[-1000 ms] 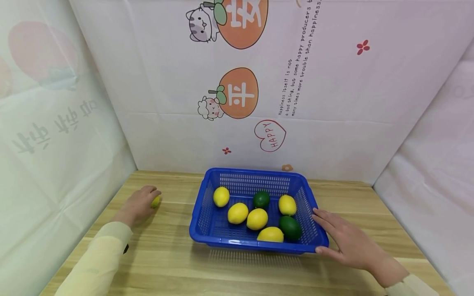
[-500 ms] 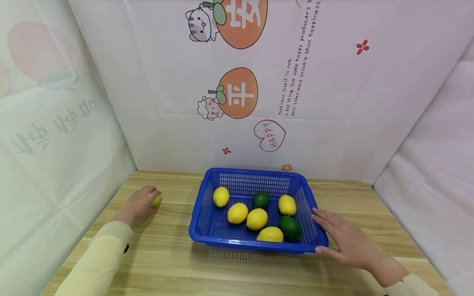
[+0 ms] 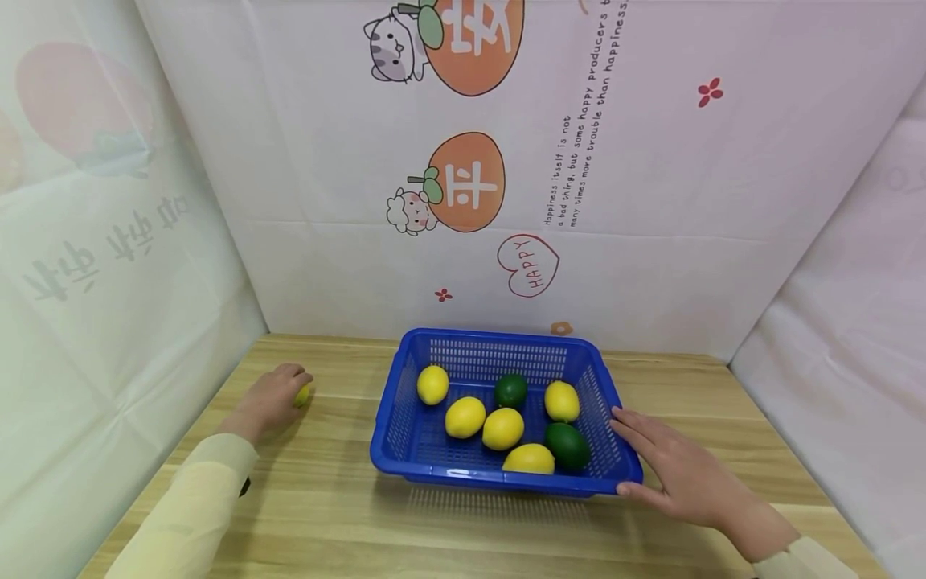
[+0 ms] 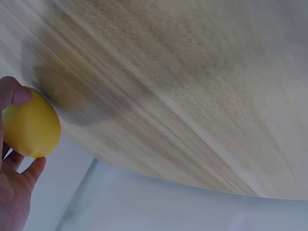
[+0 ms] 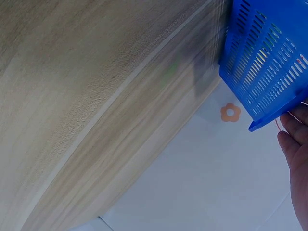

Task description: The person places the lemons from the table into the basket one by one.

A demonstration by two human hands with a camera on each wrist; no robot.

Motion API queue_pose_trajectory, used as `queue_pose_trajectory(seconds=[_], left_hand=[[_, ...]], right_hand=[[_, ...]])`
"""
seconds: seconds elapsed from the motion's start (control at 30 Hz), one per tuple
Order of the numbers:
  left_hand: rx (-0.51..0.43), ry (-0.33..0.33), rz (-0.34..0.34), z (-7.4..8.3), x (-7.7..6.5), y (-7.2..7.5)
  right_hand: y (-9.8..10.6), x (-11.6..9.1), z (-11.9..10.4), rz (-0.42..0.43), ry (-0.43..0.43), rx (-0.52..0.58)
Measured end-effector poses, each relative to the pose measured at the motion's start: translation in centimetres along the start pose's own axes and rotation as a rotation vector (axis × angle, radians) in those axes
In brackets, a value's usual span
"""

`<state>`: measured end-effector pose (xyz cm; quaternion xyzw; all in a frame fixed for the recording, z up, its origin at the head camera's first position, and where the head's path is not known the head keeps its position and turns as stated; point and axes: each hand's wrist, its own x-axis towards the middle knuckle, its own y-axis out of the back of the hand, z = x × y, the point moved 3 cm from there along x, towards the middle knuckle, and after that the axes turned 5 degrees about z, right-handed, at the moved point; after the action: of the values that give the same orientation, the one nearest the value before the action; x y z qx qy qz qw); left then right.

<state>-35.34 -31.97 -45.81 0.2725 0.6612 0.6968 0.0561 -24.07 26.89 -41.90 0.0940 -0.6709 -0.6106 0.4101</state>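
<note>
At the table's left, my left hand (image 3: 273,399) curls over a yellow lemon (image 3: 302,395), mostly hidden under the fingers in the head view. In the left wrist view the lemon (image 4: 34,126) sits between thumb and fingers, close to the wood. A blue plastic basket (image 3: 477,476) stands in the middle, holding several lemons (image 3: 465,417) and two dark green fruits, one at the back (image 3: 510,391) and one at the front right (image 3: 567,446). My right hand (image 3: 680,474) rests on the basket's right rim with fingers extended, the thumb at the near corner.
The light wooden table (image 3: 347,523) carries the basket. White printed cloth (image 3: 340,265) rises behind it, and pale cloth walls close off the left (image 3: 145,322) and right (image 3: 846,346) sides.
</note>
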Motion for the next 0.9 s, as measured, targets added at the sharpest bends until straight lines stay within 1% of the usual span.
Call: queue_pose_trajectory(seconds=[0.27,0.53,0.9], left_hand=[[0.002,0.005,-0.002,0.15,-0.02,0.35],[0.012,-0.014,0.000,0.08,0.02,0.48],[0.039,-0.038,0.010,0.01,0.12,0.80]], right_hand=[[0.00,-0.05,0.05,-0.006,-0.001,0.025],[0.01,-0.06,0.02,0.001,-0.002,-0.001],[0.08,0.01,-0.02,0.000,-0.006,0.012]])
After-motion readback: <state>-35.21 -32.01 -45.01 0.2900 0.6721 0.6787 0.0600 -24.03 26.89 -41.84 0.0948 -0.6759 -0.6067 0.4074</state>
